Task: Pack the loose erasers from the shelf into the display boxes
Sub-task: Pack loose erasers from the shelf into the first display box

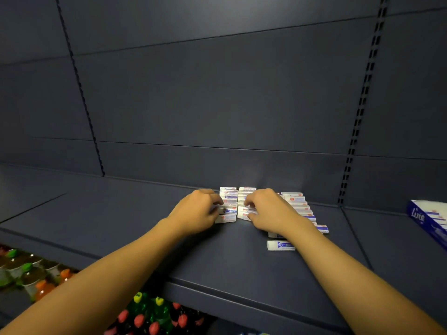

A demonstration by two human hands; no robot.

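Small white rectangular paper-sleeved erasers are lined in rows on a dark matte metal shelf. Erasers are pinched by the left hand and right hand.

White script reading roughly "Lira" stood on the blue display box at right, eraser sleeve printing too small to read
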